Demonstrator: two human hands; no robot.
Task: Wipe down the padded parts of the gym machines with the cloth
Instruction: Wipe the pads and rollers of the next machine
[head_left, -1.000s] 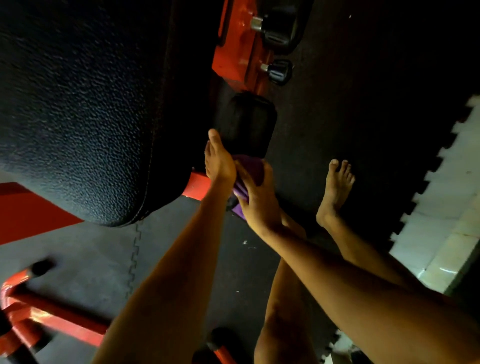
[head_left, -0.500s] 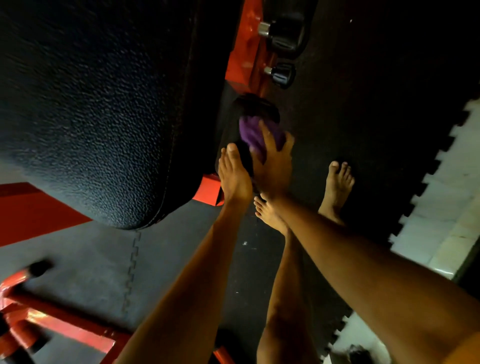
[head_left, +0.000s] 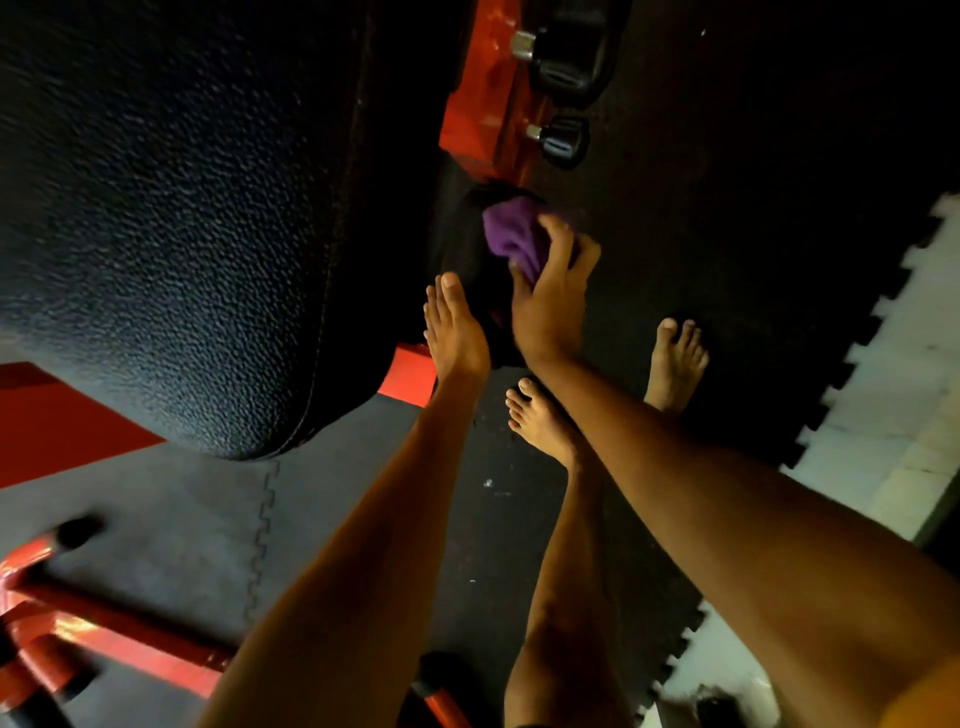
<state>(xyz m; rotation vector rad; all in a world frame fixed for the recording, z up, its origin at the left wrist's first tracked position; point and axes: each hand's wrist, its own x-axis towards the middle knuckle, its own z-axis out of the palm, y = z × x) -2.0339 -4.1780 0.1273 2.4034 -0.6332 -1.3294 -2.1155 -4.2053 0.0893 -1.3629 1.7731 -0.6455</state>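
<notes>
The big black pad (head_left: 182, 208) walls off the small roller pad (head_left: 467, 260) on its left; the red frame (head_left: 483, 93) and knobs (head_left: 558, 140) crowd above. Rightward, bare floor mat (head_left: 753, 182) lies open.

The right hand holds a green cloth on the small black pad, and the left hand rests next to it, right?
Not quite. The cloth is purple, not green; the head view shows it. The right hand does hold it on the small black pad, and the left hand rests next to it.

A gym: padded bench (head_left: 156, 208), red steel frame (head_left: 483, 93), interlocking rubber mats (head_left: 197, 519).
</notes>
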